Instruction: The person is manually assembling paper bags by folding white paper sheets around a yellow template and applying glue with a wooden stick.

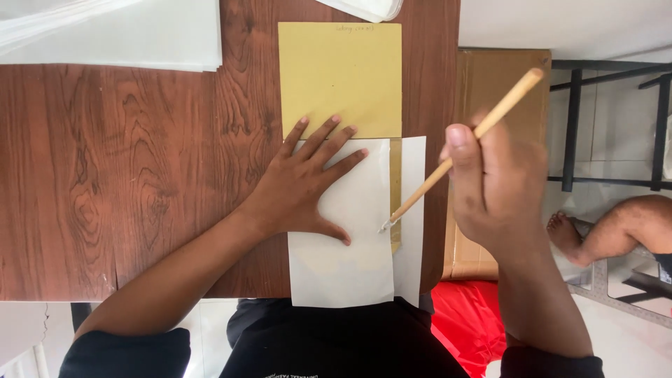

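A thin wooden brush (462, 147) is gripped in the right hand (497, 189), its tip touching the white sheet's (343, 259) edge, while the sheet is pinned, seemingly against sliding, by the flat, spread left hand (308, 185) over a yellow envelope (339, 77) on the wooden table (119, 175).

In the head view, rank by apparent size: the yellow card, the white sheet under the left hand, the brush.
1. White sheet and yellow card: look about alike, and the card is partly covered, so unranked.
2. Brush: long but thin, smallest; held nearer the camera by the right hand.
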